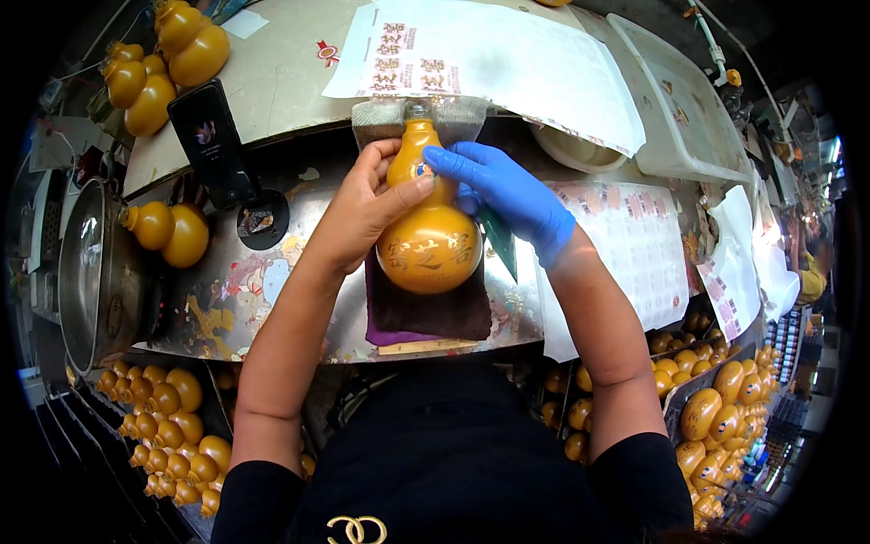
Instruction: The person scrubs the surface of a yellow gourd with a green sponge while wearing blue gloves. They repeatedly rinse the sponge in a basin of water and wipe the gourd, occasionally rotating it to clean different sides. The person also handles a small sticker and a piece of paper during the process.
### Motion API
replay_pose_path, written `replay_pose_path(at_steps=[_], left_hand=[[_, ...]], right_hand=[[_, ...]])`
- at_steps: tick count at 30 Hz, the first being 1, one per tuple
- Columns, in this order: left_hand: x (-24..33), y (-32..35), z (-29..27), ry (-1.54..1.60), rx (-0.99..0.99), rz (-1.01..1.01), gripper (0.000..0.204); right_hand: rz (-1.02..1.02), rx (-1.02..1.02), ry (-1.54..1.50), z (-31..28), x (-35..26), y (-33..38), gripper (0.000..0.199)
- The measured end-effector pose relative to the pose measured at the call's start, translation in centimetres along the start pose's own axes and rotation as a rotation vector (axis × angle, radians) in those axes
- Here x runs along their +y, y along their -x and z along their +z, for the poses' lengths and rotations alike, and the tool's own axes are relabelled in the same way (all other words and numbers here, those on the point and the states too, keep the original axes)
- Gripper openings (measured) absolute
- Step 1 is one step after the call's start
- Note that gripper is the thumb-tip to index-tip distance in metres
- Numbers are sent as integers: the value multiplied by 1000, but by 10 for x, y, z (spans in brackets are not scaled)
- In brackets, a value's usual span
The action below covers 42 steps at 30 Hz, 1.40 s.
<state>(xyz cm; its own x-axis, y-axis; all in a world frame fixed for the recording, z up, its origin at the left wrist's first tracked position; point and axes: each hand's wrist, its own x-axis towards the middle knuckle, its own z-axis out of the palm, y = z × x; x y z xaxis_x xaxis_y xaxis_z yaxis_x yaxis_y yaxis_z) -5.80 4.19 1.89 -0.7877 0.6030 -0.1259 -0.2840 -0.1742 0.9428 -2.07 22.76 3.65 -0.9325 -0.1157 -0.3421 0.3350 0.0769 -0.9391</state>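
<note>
A yellow gourd-shaped bottle (430, 252) lies on a dark cloth pad (426, 313), its neck pointing away from me. Gold characters mark its large lower bulb, and a small coloured sticker (420, 170) sits on the upper bulb. My bare left hand (376, 195) grips the left side of the waist and upper bulb, thumb across the front. My right hand (507, 190), in a blue glove, presses its thumb on the upper bulb beside the sticker. A flat green scraper-like piece (497, 243) sticks out below its curled fingers, which partly hide it.
Transfer sheets (489, 54) cover the far board, and another sheet (625, 254) lies at right. A phone (213, 145) stands at left near a metal pan (86, 272) and another gourd bottle (172, 231). Several more bottles (172, 435) crowd both lower sides. A plastic tub (675, 113) stands far right.
</note>
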Motion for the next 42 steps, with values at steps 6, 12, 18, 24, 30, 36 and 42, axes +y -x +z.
replay_pose_path(at_steps=[6,12,18,24,30,36,42], left_hand=[[2,-5,9,70,88,-47,52],[2,-9,10,23,130,-55,51],[2,0,3,21,7,-76,54],[3,5,4,-88,-30,-19,63],[1,5,3,-136,-51,5,62],[6,0,-4,251,-73,-116,57],[1,-5,-10,5,-80,-103,51]], right_hand=[[-36,12,-40,2,6,1,49],[-34,-9,-37,0,7,1,51],[172,-160,-853,-29,37,11,53],[-183,116,-590,-5,6,44,29],[-450,84,223,-7,-43,20,26],[-251,260,-309,-19,-35,21,29],[-24,194,226,-1,0,13,51]])
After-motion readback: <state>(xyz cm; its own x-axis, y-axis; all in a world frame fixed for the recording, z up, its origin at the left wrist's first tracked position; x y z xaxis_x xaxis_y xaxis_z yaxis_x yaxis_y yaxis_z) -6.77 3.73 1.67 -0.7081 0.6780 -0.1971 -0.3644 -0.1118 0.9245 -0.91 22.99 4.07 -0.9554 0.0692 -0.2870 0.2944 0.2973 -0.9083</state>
